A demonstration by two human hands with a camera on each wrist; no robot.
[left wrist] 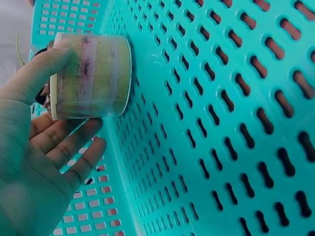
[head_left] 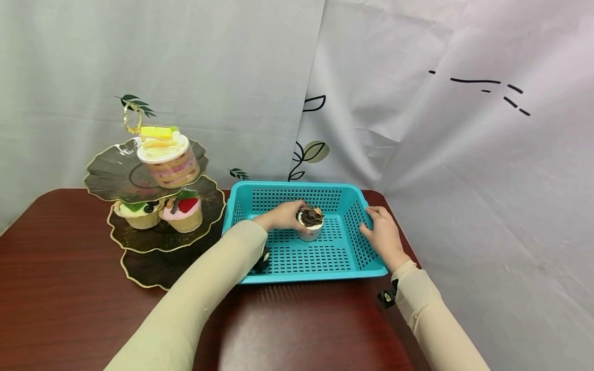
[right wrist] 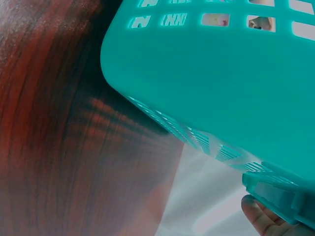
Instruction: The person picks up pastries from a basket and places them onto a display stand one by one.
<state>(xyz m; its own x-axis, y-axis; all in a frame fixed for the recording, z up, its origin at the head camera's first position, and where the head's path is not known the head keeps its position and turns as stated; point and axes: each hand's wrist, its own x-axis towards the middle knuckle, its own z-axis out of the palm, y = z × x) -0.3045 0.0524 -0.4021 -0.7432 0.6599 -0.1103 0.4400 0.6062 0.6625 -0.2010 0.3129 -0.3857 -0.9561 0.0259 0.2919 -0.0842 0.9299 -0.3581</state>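
Observation:
My left hand (head_left: pixel 282 216) holds a clear dessert cup (head_left: pixel 309 235) inside the blue-green plastic basket (head_left: pixel 320 279). Dark chocolate shavings top the cup. In the left wrist view, the thumb lies across the upper side of the dessert cup (left wrist: pixel 96 73), whose pale and pinkish cake layers show, with fingers of the left hand (left wrist: pixel 42 157) on the opposite side. Its base is close against the slotted basket floor (left wrist: pixel 197 98). My right hand (head_left: pixel 386 234) grips the basket's right rim, thumb on the inner side; fingers (right wrist: pixel 253 211) show under the rim in the right wrist view.
Left of the basket stands a tiered stand of dark, gold-edged plates (head_left: pixel 111 175). Its top plate bears a layered fruit dessert cup (head_left: pixel 171 167); a pink-topped cupcake (head_left: pixel 185 219) and a green-topped one (head_left: pixel 141 219) sit below. A white curtain (head_left: pixel 209 77) hangs behind the brown table (head_left: pixel 60 288).

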